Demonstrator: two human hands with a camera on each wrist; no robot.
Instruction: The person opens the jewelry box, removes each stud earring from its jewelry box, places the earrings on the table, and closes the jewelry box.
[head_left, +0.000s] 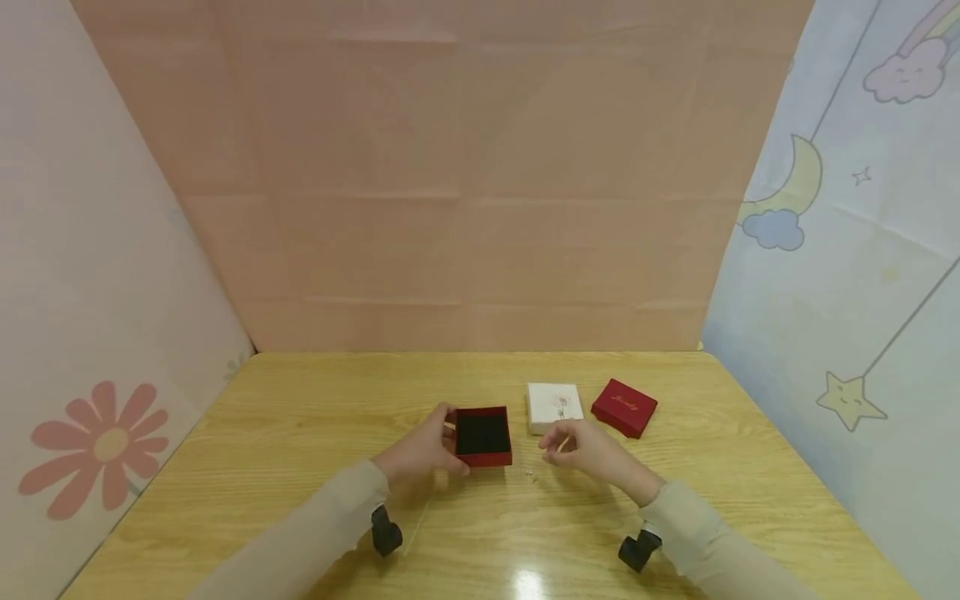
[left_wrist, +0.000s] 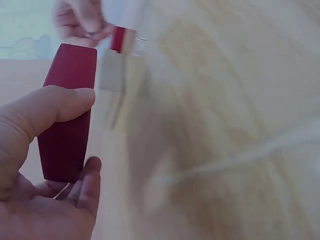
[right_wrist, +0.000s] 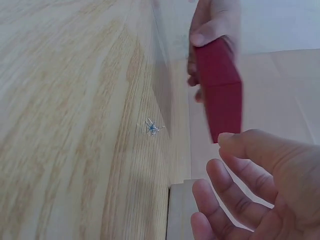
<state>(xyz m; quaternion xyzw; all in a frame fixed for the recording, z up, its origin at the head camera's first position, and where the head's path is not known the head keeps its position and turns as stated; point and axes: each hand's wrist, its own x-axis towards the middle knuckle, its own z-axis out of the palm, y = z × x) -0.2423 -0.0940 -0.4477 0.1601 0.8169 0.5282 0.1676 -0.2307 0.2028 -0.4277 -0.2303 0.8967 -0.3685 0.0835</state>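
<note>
One view, head, reveals black lining (head_left: pixel 482 434); left grip (head_left: pixel 426 450) clamps open red box (head_left: pixel 486 459); right grip (head_left: pixel 588 452) unclear.

Rightmost red box (head_left: pixel 625 407) | top | gold script, slightly blurred | reads "Jewelry"

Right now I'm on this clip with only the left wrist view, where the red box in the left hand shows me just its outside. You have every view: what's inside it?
Observer: The head view looks into the open red box: there is a black insert in it.
Operator: Beyond it I catch the side of a white box. Is its top plain?
Observer: No. In the head view, the white box has a flower print on top.
Operator: And the bit of red past that?
Observer: The head view shows a red box or lid with pale lettering on top, apparently "Jewelry".
</note>
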